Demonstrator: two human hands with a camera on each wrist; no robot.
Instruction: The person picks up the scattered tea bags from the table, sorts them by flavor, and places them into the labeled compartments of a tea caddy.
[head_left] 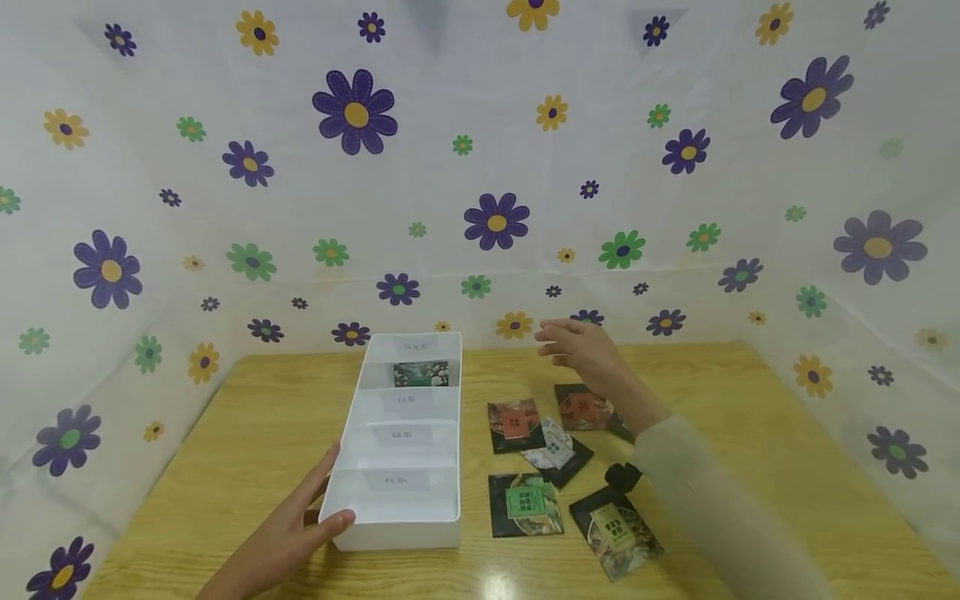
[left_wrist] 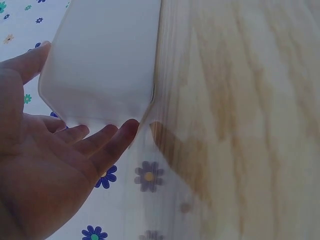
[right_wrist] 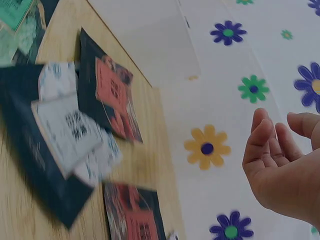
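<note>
A long white divided box (head_left: 397,535) stands on the table, its sections bearing handwritten labels. My left hand (head_left: 288,529) grips its near left corner, thumb at the front wall and fingers along the side; the left wrist view shows the fingertips (left_wrist: 131,127) against the white wall. In a rear section sits a dark green packet (head_left: 422,374) with white flowers. My right hand (head_left: 581,346) hovers over the table's far part, fingers loosely bent, nothing held. Below it lies a red-labelled packet (head_left: 576,408); another red-labelled packet (right_wrist: 111,92) lies nearer the box.
Right of the box lie a white-labelled packet (head_left: 557,448), a green-labelled packet (head_left: 525,504) and a yellow-green-labelled packet (head_left: 617,532). A small black object (head_left: 622,477) is by the right sleeve. A flower-patterned white sheet (head_left: 427,175) surrounds the wooden table (head_left: 247,433).
</note>
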